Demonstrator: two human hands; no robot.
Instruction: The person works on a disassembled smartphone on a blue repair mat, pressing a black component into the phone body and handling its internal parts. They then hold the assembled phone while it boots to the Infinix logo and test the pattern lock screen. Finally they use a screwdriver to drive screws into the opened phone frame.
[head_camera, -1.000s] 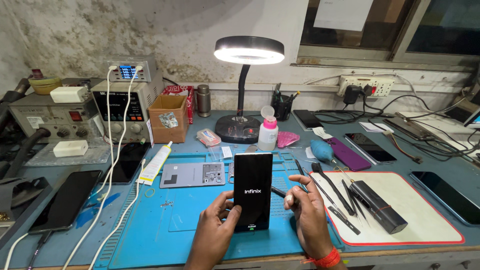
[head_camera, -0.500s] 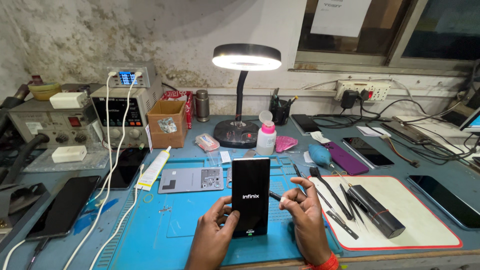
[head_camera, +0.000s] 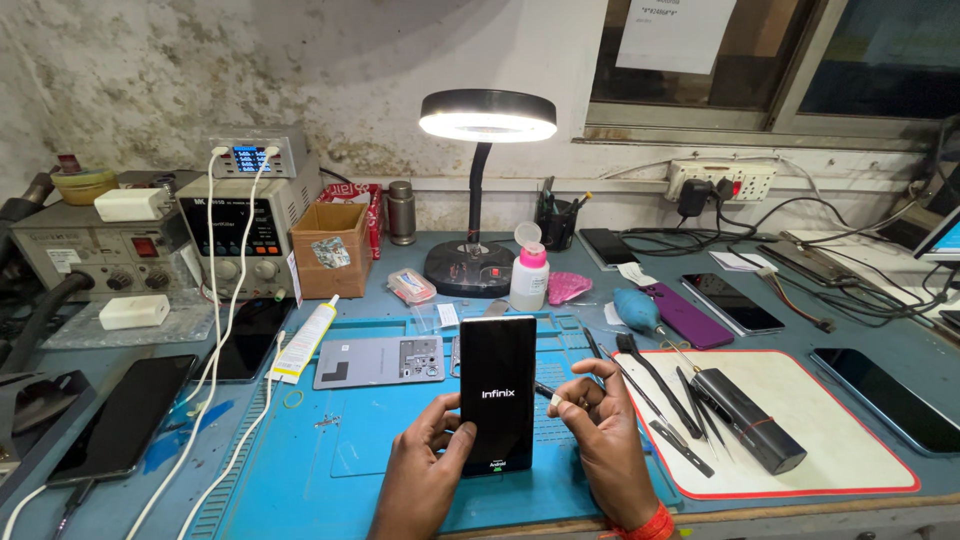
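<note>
My left hand (head_camera: 425, 470) holds a black phone (head_camera: 497, 393) upright over the blue mat (head_camera: 300, 470), screen lit and facing me. My right hand (head_camera: 600, 440) pinches a thin tool (head_camera: 545, 391) just beside its edge. A grey back cover (head_camera: 380, 361) lies behind on the counter (head_camera: 850, 330), under the ring lamp (head_camera: 487, 113).

stained plaster wall (head_camera: 200, 70), window (head_camera: 800, 60), lit ring lamp (head_camera: 487, 115), blue workbench (head_camera: 860, 330)

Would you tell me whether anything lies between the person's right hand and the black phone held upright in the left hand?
Nothing visible does. The left hand grips the black phone; the right hand, pinching a thin dark tool, is just beside the phone's right edge.
</note>
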